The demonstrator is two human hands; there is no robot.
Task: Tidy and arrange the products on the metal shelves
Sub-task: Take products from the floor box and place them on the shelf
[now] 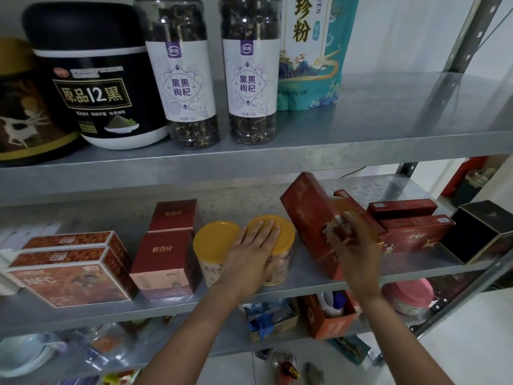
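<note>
On the middle metal shelf (305,284) stand two cans with yellow lids. My left hand (251,254) lies flat, fingers straight, across the top of the right can (283,234), its thumb against the left can (213,240). My right hand (351,243) grips a large dark red box (304,215), which is tilted up on one edge and blurred. Behind it lie several flat red boxes (416,226). Left of the cans stand two maroon boxes (163,259) and stacked red-brown boxes (72,270).
The upper shelf (361,134) carries a black tub (97,79), two clear jars of dried berries (183,76), and a teal pouch (313,51). An open black box (483,232) sits at the middle shelf's right end. Boxes and bowls crowd the lower shelf.
</note>
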